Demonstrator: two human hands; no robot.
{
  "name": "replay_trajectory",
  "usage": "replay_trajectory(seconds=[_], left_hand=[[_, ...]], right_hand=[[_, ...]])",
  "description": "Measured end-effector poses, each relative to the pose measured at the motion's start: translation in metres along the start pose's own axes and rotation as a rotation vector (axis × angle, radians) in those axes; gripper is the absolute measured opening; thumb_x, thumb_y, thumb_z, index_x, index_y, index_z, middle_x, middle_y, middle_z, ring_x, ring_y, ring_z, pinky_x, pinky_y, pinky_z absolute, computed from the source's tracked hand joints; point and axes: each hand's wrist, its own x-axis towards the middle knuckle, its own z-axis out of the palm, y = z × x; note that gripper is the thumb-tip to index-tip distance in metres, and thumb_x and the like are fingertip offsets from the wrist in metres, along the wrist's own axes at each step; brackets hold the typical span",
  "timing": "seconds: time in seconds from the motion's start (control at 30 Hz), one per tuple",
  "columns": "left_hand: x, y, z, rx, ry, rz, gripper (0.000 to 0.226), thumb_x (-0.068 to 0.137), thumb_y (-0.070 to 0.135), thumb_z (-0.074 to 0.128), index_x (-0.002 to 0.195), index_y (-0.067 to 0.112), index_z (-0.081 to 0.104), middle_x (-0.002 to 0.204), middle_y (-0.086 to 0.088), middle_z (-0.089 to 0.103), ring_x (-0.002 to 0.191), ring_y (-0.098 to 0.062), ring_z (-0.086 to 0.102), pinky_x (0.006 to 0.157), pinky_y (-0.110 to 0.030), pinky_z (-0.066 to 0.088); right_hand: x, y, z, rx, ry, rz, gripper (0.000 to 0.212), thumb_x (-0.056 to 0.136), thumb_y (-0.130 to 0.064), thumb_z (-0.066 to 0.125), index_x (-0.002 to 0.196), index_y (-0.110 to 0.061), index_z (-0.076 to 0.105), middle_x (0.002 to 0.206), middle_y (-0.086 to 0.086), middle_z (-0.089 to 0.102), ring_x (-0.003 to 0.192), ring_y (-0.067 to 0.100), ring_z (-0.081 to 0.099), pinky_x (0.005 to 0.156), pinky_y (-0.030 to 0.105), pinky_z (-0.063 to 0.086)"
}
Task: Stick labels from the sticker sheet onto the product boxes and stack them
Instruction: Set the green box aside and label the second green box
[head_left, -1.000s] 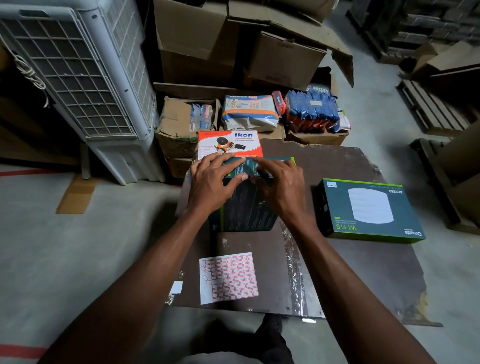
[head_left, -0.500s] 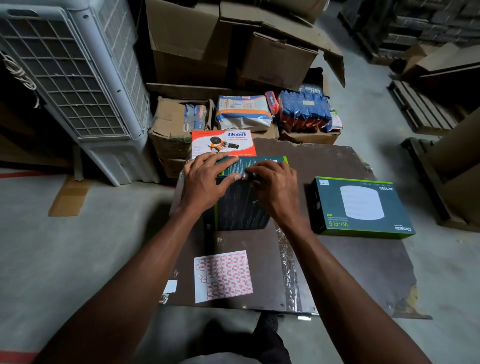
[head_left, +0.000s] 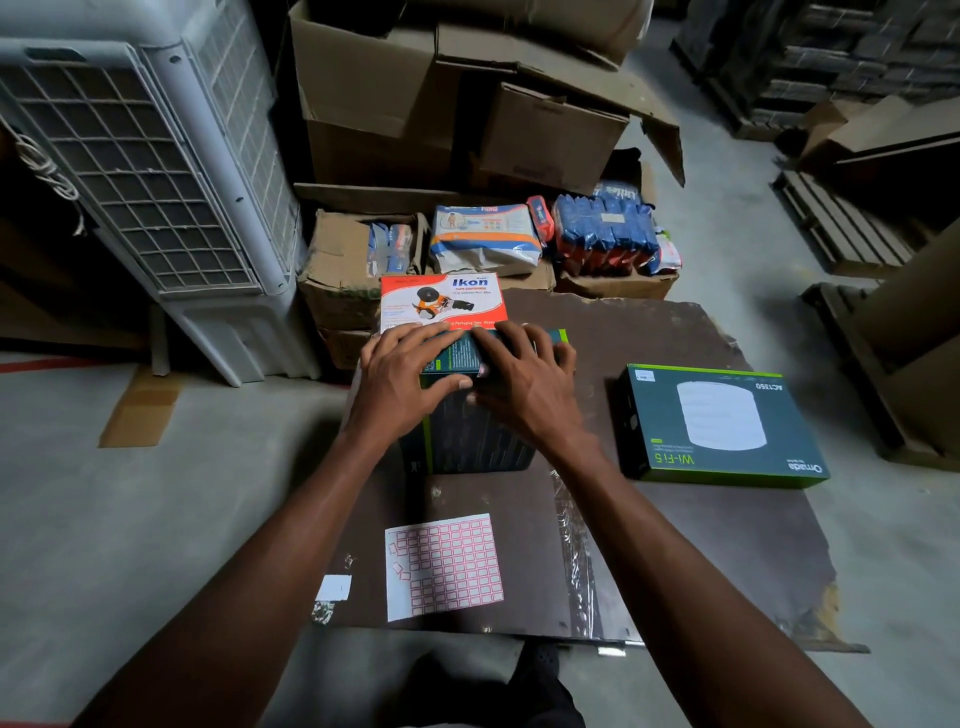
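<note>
A dark green product box (head_left: 478, 436) stands upright on the brown board (head_left: 649, 332) in the middle. My left hand (head_left: 402, 387) lies flat over its top left edge, thumb across the front. My right hand (head_left: 524, 382) presses on its top, fingers spread; a small pale label shows under the fingers. The sticker sheet (head_left: 444, 566), white with red-bordered labels, lies on the board near me. A second green Wi-Fi box (head_left: 719, 426) lies flat to the right. An orange and white Ikon box (head_left: 441, 301) sits just behind my hands.
A white air cooler (head_left: 156, 182) stands at the left. Cardboard cartons (head_left: 467, 104) and wrapped packs (head_left: 602, 234) crowd the far side of the board. Wooden pallets (head_left: 841, 223) lie at the right. A small white scrap (head_left: 335, 587) sits at the board's near left edge.
Both hands have slid slightly along the top of the upright box, the right hand's fingers spreading flatter over it. The box and the sheet stay where they were.
</note>
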Motion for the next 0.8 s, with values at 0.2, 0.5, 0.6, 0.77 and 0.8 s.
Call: replay_trajectory(seconds=[0.2,0.5,0.6,0.77,0.8], left_hand=[[-0.004,-0.008,-0.001,-0.16,0.054,-0.015,0.076,0.078,0.053,0.08,0.146,0.033,0.051,0.154,0.004,0.04,0.142,-0.021,0.036,0.114,-0.045,0.036],[-0.013,-0.002,0.008,-0.372,0.199,-0.086,0.095,0.073,0.04,0.088,0.152,0.036,0.036,0.164,0.013,0.02,0.151,-0.008,0.023,0.117,-0.045,0.039],[-0.016,-0.01,0.02,-0.502,0.191,-0.241,0.121,0.069,0.035,0.093,0.159,0.04,0.012,0.164,0.005,0.028,0.149,-0.009,0.031,0.116,-0.034,0.036],[-0.038,-0.054,0.069,-0.451,-0.278,-0.583,0.1,0.057,0.078,0.081,0.135,0.026,0.048,0.124,-0.004,0.065,0.112,-0.023,0.065,0.091,-0.041,0.057],[-0.041,-0.052,0.074,-0.492,-0.303,-0.615,0.09,0.064,0.069,0.084,0.13,0.019,0.052,0.117,-0.003,0.066,0.108,-0.024,0.065,0.086,-0.036,0.056]], right_hand=[[0.012,0.002,-0.008,-0.082,-0.111,0.01,0.084,0.091,-0.048,0.067,0.159,-0.041,0.017,0.155,0.005,0.035,0.146,0.036,0.026,0.112,0.065,0.019],[0.014,0.008,-0.009,-0.11,-0.184,-0.161,0.089,0.1,-0.038,0.058,0.154,-0.056,-0.01,0.167,0.016,0.01,0.152,0.05,0.009,0.115,0.074,0.009],[0.017,0.012,-0.009,-0.095,-0.159,-0.161,0.089,0.099,-0.038,0.061,0.155,-0.056,-0.006,0.163,0.016,0.017,0.149,0.05,0.018,0.115,0.076,0.014],[0.021,0.035,-0.019,-0.05,-0.168,-0.166,0.091,0.094,-0.043,0.065,0.156,-0.057,-0.001,0.162,0.015,0.021,0.147,0.046,0.022,0.115,0.074,0.017],[0.02,0.04,-0.022,-0.035,-0.166,-0.164,0.092,0.094,-0.044,0.066,0.156,-0.057,-0.001,0.162,0.015,0.021,0.147,0.045,0.022,0.115,0.074,0.016]])
